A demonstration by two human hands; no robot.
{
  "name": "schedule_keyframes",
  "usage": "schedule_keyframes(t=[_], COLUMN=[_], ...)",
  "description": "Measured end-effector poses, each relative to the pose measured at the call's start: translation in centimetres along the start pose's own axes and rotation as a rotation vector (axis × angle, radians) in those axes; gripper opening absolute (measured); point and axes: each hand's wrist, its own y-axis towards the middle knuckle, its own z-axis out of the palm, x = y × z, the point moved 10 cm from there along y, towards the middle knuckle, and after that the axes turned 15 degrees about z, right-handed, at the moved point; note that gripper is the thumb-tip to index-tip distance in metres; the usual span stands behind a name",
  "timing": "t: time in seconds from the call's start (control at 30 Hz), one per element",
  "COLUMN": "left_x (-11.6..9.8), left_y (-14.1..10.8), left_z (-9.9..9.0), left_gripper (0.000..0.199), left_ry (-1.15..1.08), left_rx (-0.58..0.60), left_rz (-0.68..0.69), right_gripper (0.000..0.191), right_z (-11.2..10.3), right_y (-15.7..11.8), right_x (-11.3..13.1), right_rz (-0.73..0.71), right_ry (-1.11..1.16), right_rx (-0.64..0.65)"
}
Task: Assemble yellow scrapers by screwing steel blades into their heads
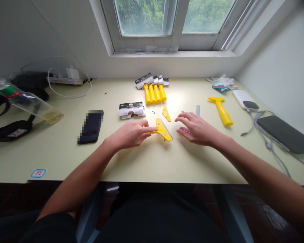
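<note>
Head view: left hand [133,134] pinches a yellow scraper [163,131], whose bladed end faces the right hand [196,127]. That hand arches half open over a pink tool [185,129]; whether it grips, I cannot tell. Beyond, between both hands, a yellow plate [166,114] lies on the desk [152,165].

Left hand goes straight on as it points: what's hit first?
Probably the right hand, with the yellow scraper in the left hand leading into it. Depth is unclear in this single view; it might pass above or below.
</note>
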Motion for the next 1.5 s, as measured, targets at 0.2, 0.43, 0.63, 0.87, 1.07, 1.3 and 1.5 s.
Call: schedule_keyframes(t=[0.2,0.43,0.63,0.87,1.07,1.3,1.5], left_x=[-0.3,0.0,-0.3,-0.9,-0.9,0.7,2.8], left_y=[0.0,-0.1,-0.1,0.2,0.2,-0.5,-1.9], left_z=[-0.4,-0.1,-0.4,-0.6,-0.3,-0.5,-2.1], left_gripper=[0.034,0.034,0.033,0.032,0.033,0.033,0.033], left_ry=[-0.004,0.021,0.037,0.128,0.106,0.010,0.030], left_rx=[-0.084,-0.112,-0.159,-0.135,-0.135,-0.158,-0.226], left_rz=[0.015,-0.006,0.022,0.026,0.029,-0.027,-0.155], right_gripper=[0.035,0.042,0.055,0.024,0.017,0.021,0.032], right_z=[0.7,4.1,4.9,4.3,3.5,0.2,-1.0], right_y=[1.7,1.7,1.5,1.3,1.3,1.2,1.3], right_x=[0.5,1.0,0.9,-0.4,-1.5,-5.6,-10.1], right_rz=[0.263,0.482,0.490,0.561,0.606,0.647,0.695], right_ry=[0.680,1.111,1.301,1.138,1.112,0.785,0.552], right_rx=[0.236,0.491,0.526,0.408,0.312,0.031,-0.049])
